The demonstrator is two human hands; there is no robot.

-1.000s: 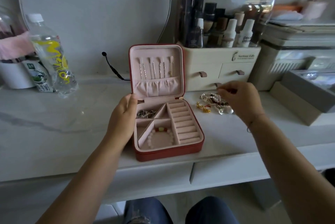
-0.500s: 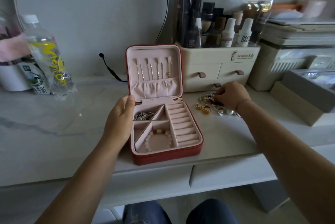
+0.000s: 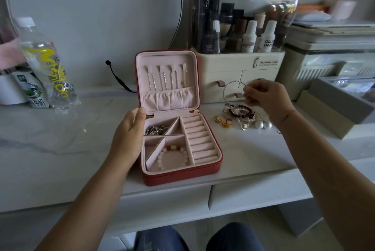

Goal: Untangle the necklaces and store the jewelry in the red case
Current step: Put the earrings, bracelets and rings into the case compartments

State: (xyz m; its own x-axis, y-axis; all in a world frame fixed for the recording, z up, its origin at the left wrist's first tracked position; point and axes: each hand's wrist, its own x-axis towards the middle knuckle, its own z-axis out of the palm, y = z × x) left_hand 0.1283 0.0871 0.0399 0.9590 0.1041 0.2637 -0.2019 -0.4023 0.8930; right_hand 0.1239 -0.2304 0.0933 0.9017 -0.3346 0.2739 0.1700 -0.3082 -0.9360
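The red case (image 3: 182,175) lies open on the white marble top (image 3: 60,139). A tangle of silver chain (image 3: 155,130) is kept in its rear left compartment and a white bead bracelet (image 3: 162,152) in its front one. The left hand (image 3: 127,135) is laid against its left wall, fingers nearly straight. Right of the case, a silver bangle (image 3: 233,82) is pinched by the right hand (image 3: 265,98) above the jewelry pile (image 3: 241,114), where that hand rested half a second earlier. A cosmetics organizer (image 3: 239,68) is set behind.

A pale marbled table (image 3: 60,149) carries an open red case (image 3: 182,175) at its middle. From the case, a jewelry heap (image 3: 241,115) lies at two o'clock, a cream organizer (image 3: 243,68) at one, a bottle (image 3: 50,68) and carton (image 3: 34,96) at ten, a beige box (image 3: 320,116) at three.
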